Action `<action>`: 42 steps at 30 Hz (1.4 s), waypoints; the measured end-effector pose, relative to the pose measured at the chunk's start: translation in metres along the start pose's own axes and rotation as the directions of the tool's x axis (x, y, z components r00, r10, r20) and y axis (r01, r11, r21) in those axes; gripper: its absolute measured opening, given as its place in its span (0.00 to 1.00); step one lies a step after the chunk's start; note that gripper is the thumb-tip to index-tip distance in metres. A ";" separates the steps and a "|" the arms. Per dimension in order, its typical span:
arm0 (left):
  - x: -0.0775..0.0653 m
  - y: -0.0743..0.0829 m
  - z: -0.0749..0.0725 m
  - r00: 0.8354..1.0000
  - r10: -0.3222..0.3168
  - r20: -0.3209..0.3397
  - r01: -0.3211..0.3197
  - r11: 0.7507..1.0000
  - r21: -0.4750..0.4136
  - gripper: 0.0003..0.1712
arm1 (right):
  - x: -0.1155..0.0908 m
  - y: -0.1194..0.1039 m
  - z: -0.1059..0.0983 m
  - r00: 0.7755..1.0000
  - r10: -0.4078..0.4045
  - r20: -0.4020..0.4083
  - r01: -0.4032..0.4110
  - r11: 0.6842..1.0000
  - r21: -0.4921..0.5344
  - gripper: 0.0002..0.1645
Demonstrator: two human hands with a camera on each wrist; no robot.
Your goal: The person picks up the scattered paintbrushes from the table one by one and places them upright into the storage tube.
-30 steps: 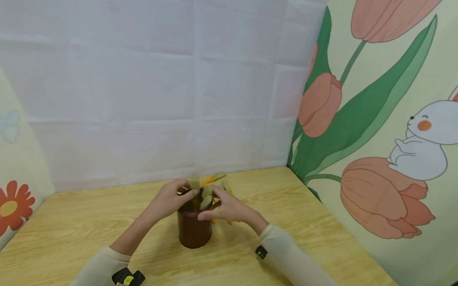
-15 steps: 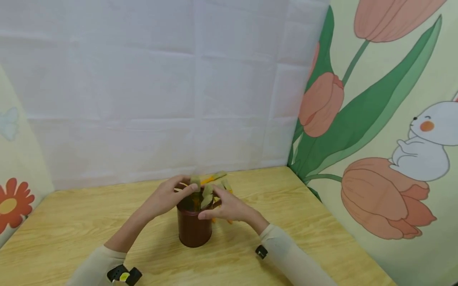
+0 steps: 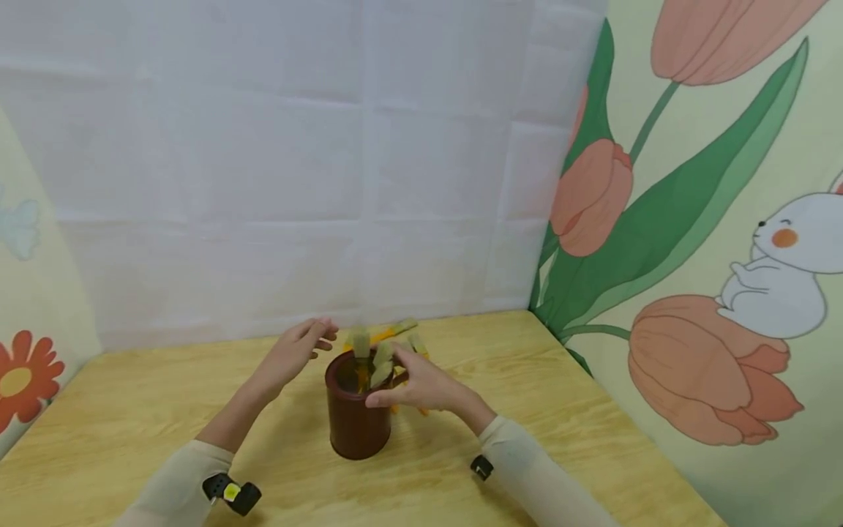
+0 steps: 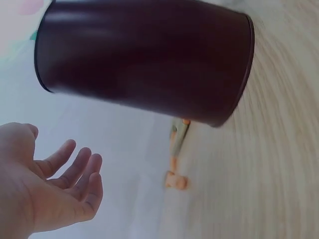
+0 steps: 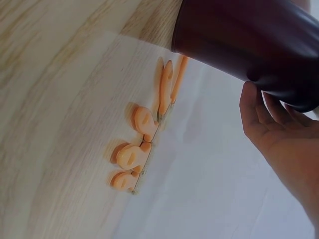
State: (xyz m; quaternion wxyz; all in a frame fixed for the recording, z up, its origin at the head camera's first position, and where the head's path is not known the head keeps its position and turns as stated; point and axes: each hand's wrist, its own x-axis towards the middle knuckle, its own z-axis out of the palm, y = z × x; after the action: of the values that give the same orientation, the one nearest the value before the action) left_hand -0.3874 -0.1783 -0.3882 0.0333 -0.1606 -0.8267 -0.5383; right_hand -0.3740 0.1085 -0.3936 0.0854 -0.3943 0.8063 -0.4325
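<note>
A dark brown cup stands upright on the wooden table. Two olive flat-ended pieces, one of them the upright piece, stick up out of it, with some orange lower inside. My right hand grips the cup's right side at the rim, thumb in front and fingers behind. Beside that hand's fingertips leans the other olive piece. To the left of the rim, apart from the cup, my left hand holds nothing; its fingers are loosely bent in the left wrist view.
Several orange pieces with olive parts lie on the table behind and right of the cup, including round-headed orange pieces. A white cloth backdrop rises at the table's back edge, and a printed tulip panel stands at the right.
My left hand has let go of the upright olive piece and drawn back leftward, off the rim. My right hand and the cup have stayed in place.
</note>
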 end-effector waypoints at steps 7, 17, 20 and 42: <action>0.020 -0.023 0.000 0.996 -0.079 -0.046 0.079 0.997 -0.005 0.41 | 0.001 0.004 0.002 1.000 -0.016 0.011 0.016 1.000 0.016 0.48; 0.047 -0.045 0.012 0.992 -0.127 -0.009 0.128 0.989 0.078 0.33 | 0.000 0.005 -0.001 1.000 -0.024 0.020 0.023 0.999 0.041 0.48; 0.052 -0.055 0.018 0.990 -0.141 0.010 0.138 0.981 0.136 0.30 | 0.000 0.004 -0.002 0.999 -0.026 0.030 0.025 0.999 0.037 0.48; 0.061 -0.075 0.037 1.000 0.014 0.017 -0.020 0.921 0.390 0.18 | 0.001 0.002 -0.004 0.999 -0.033 0.043 0.032 0.999 0.025 0.46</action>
State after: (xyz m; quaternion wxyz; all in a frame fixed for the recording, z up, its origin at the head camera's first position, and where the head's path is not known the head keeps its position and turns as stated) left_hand -0.4634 -0.1584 -0.4555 0.0636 -0.1617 -0.9161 -0.3614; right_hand -0.3781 0.1108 -0.3923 0.1006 -0.4158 0.7923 -0.4350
